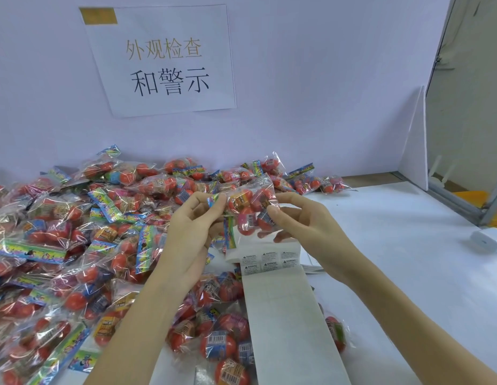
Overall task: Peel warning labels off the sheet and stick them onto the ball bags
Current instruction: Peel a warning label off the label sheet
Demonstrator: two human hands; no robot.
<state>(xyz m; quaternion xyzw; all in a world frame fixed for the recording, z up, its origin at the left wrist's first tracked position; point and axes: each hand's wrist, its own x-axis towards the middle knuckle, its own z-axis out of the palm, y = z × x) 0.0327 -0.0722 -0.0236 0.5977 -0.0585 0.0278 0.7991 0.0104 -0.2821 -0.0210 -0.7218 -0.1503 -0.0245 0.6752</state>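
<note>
The held ball bag (251, 208) is a crinkled, glossy clear-film pouch containing round red balls with printed wrap bands; it is raised directly above the label sheet (280, 301). The left hand (190, 234) pinches the bag's left end, at the multicoloured header strip, between thumb and curled fingers. The right hand (300, 222) grips the bag's right side, thumb on the film and fingers curled beneath; whether a label lies under the thumb cannot be determined. The label sheet is a long matte white backing strip lying flat on the white desk (408, 273), with small rectangular warning labels (269, 262) in two rows at its far end; their fine print is illegible, and the strip's near end is cut off by the frame edge. Left of the sheet, and partly beneath it, a heaped pile of ball bags (75, 245) covers the desk; reflections in the film obscure the individual bag outlines. Behind the sheet, a paper sign (164, 59) with printed characters is fixed to the pale wall. Well to the right of the sheet lies a white roll (489, 240), partly cropped.
</note>
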